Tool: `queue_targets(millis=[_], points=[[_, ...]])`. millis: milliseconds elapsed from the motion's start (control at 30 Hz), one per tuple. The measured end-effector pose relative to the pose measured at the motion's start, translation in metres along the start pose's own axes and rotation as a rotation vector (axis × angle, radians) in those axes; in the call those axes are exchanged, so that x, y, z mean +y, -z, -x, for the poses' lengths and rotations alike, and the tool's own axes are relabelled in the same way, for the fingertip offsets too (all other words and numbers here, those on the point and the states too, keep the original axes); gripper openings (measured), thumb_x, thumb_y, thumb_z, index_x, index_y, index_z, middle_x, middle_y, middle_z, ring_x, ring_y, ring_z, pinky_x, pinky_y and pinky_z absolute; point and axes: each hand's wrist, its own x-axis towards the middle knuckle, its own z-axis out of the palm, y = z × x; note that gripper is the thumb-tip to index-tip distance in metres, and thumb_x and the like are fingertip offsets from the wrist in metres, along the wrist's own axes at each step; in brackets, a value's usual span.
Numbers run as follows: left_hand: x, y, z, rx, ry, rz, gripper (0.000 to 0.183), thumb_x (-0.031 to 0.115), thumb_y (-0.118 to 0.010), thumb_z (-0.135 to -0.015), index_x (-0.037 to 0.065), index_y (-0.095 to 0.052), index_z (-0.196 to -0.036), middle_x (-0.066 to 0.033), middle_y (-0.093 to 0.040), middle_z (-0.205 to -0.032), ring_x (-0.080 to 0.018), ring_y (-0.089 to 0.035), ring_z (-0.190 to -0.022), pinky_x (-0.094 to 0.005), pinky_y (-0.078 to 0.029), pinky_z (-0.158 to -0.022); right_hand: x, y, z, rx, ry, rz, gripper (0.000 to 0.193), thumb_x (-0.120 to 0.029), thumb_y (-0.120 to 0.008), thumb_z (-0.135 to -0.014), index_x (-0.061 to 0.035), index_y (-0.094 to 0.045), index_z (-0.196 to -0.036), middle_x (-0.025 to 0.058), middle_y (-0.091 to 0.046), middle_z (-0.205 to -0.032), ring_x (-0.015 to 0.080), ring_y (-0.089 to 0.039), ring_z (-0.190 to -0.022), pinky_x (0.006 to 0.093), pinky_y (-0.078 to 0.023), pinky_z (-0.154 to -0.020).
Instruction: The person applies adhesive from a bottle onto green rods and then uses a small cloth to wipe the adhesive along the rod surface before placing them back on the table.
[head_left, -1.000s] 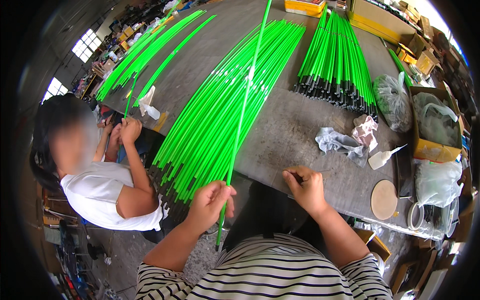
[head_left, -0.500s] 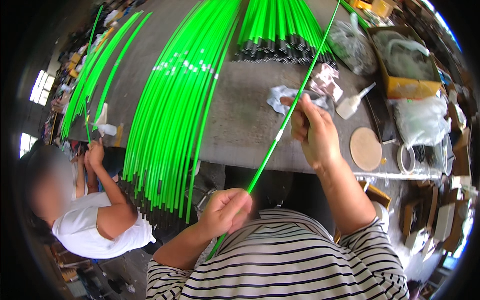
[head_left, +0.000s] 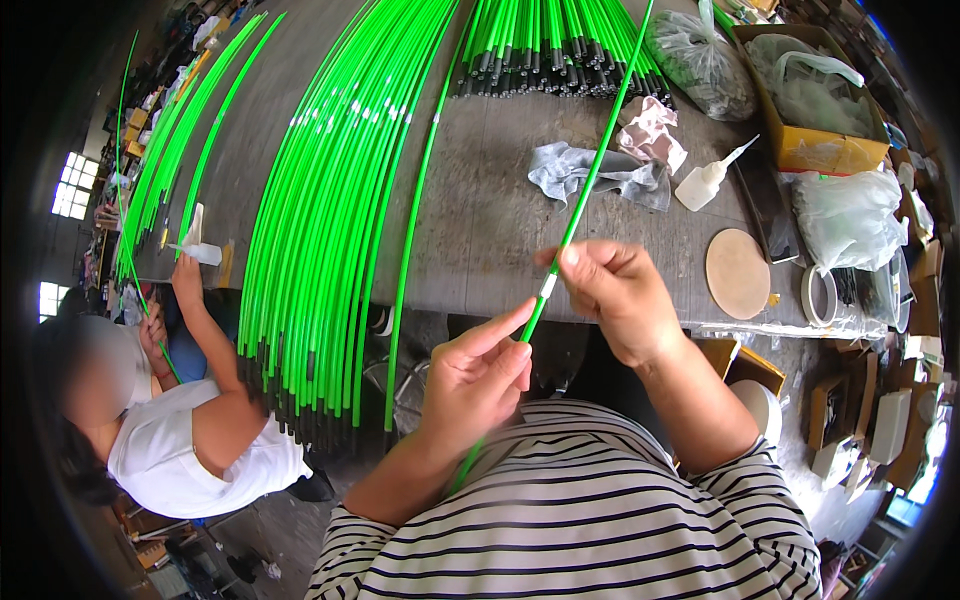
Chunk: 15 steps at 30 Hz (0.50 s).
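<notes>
Right hand (head_left: 628,305) moved down, left hand (head_left: 472,388) up the long, thin, glossy green rod (head_left: 597,168) slanting 7-to-1 o'clock, right pinching just above its short white band (head_left: 547,287), left loosely curled just below, bracketing it.

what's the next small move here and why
Perhaps press the white band with the right hand, since its thumb and finger are on the green rod just above the band, while the left hand holds the rod just below.

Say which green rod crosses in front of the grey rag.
The rod in the wearer's left hand and right hand; no other rod overlaps the grey rag.
</notes>
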Motion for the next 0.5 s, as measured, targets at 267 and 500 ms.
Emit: queue_targets(millis=[267, 500], points=[[0.000, -0.002, 0.004, -0.010, 0.100, 0.020, 0.037, 0.003, -0.050, -0.086, 0.005, -0.047, -0.124, 0.0027, -0.047, -0.062, -0.0015, -0.035, -0.050, -0.0163, -0.028, -0.045, 0.017, 0.004, 0.011, -0.043, -0.165, -0.142, 0.020, -0.017, -0.066, -0.079, 0.0015, -0.065, -0.085, 0.0008, -0.053, -0.064, 0.0023, -0.034, -0.048, 0.0176, -0.023, -0.041], [-0.004, -0.005, 0.002, -0.026, 0.080, 0.020, 0.038, 0.002, -0.049, -0.087, 0.004, -0.045, -0.124, 0.0057, -0.041, -0.059, -0.0011, -0.031, -0.048, -0.0164, -0.025, -0.044, 0.020, 0.006, 0.016, -0.048, -0.164, -0.270, 0.020, -0.017, -0.066, -0.079, 0.0023, -0.064, -0.083, 0.0014, -0.054, -0.065, 0.0054, -0.039, -0.052, 0.0182, -0.028, -0.046]])
